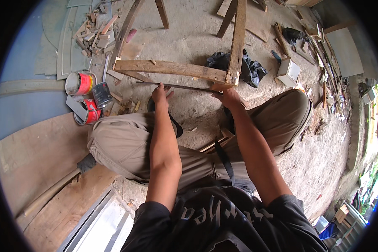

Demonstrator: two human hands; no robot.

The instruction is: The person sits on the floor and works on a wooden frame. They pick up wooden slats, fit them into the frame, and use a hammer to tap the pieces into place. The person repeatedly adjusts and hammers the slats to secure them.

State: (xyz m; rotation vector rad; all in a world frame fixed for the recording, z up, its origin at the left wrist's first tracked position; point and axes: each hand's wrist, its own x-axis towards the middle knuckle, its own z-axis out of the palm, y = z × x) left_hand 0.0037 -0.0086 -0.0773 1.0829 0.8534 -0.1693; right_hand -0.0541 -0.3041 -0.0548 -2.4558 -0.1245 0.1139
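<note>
A thin, dark, straight strip (185,87) runs across in front of me, just on the near side of a wooden frame's rail. My left hand (160,96) grips it near its left end, with some fingers stretched out beneath. Around its right end my right hand (230,97) is closed, close against the corner where the frame's leg meets the rail; part of that grip is hidden. The wooden frame (168,67), with a slightly curved rail and several legs, lies on the floor between my hands and the far side.
Paint cans (79,83) stand left of my knee, one with a flat scraper-like piece on it. Wood offcuts (97,35) are heaped behind them. A black plastic bag (254,71) lies beyond the frame's right leg. A white box (288,72) and long wood scraps (327,59) lie farther right.
</note>
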